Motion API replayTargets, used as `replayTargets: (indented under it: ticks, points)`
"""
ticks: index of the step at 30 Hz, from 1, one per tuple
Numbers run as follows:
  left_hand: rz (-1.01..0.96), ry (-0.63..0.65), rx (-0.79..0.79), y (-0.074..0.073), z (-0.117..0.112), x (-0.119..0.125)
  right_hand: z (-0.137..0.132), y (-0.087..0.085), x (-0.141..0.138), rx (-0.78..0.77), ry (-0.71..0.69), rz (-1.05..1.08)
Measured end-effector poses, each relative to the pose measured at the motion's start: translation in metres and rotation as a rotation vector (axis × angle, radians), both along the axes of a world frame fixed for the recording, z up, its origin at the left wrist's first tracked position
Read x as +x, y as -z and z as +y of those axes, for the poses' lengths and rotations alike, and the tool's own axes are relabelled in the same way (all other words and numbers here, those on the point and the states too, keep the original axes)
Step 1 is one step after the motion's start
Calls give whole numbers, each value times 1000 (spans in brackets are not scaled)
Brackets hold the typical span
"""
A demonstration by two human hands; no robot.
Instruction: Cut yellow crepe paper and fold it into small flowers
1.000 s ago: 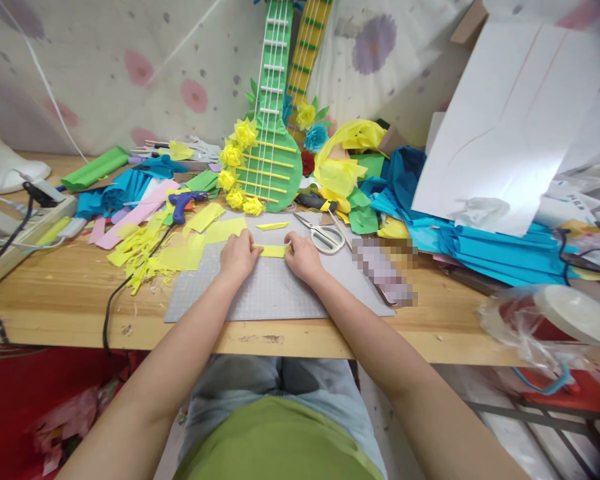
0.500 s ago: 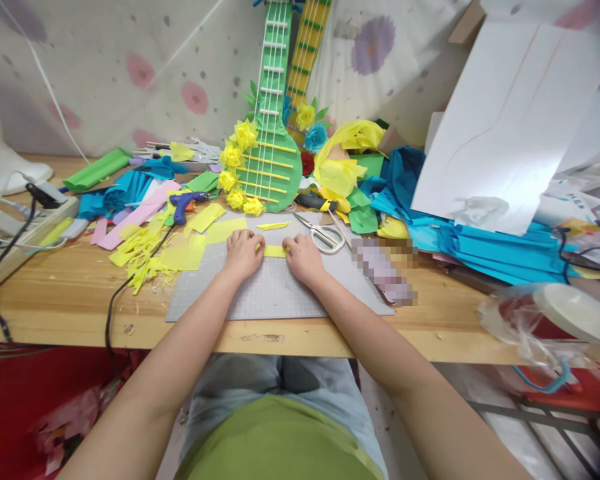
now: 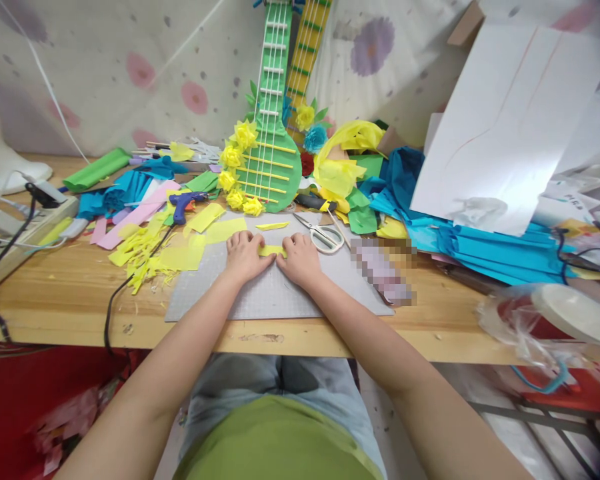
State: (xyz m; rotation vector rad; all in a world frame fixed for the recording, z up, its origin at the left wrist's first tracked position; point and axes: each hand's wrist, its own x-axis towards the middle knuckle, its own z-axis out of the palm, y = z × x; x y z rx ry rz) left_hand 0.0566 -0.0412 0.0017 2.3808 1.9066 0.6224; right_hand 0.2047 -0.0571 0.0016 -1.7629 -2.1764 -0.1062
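Both my hands rest on a grey cutting mat (image 3: 260, 297) at the middle of a wooden table. My left hand (image 3: 245, 257) and my right hand (image 3: 300, 259) are almost touching, and their fingers are curled over a small yellow paper strip (image 3: 272, 251) that shows only between them. A second, loose yellow strip (image 3: 272, 226) lies just beyond on the mat. White-handled scissors (image 3: 323, 234) lie to the right of my right hand.
A green paper guitar (image 3: 270, 143) with yellow paper flowers leans against the back wall. A blue glue gun (image 3: 186, 202) with its cord lies at the left among yellow scraps. Blue and green crepe paper, a white sheet (image 3: 510, 120) and a power strip (image 3: 20, 227) crowd the table.
My hands have drawn closer together over the yellow strip. Less of the strip shows between them than a second ago.
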Motion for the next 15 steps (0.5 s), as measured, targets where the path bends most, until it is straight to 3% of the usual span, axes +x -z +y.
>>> replayTargets:
  ticks: [15]
  points:
    - [14,30,-24,1,5,-19,6,6,10,-96,-31,105]
